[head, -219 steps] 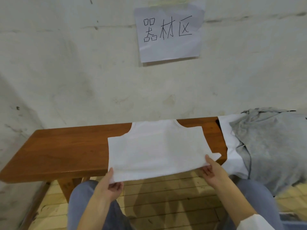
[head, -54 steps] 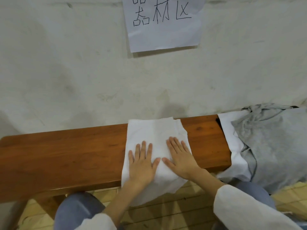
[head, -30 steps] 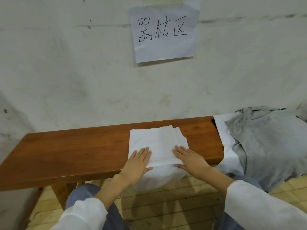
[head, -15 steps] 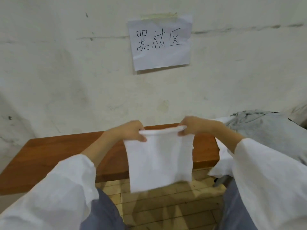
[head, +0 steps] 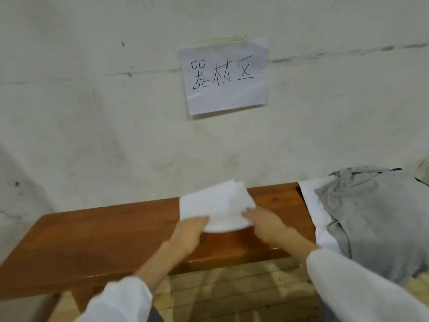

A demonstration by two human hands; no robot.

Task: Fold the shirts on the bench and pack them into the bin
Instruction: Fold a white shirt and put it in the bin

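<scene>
A folded white shirt (head: 218,205) is held a little above the brown wooden bench (head: 104,238), its far edge tilted up toward the wall. My left hand (head: 189,231) holds its near left corner. My right hand (head: 262,223) holds its near right corner. Both hands are blurred by motion. A crumpled grey shirt (head: 376,219) lies at the right end of the bench on top of another white shirt (head: 312,205). No bin is in view.
A pale wall with a taped paper sign (head: 224,75) rises right behind the bench. Wooden floor boards (head: 232,291) show below the bench's front edge, between my knees.
Half a second ago I held the folded white shirt hanging by its top edge in front of the bench. Now my hands are lower and the shirt is nearly flat over the bench.
</scene>
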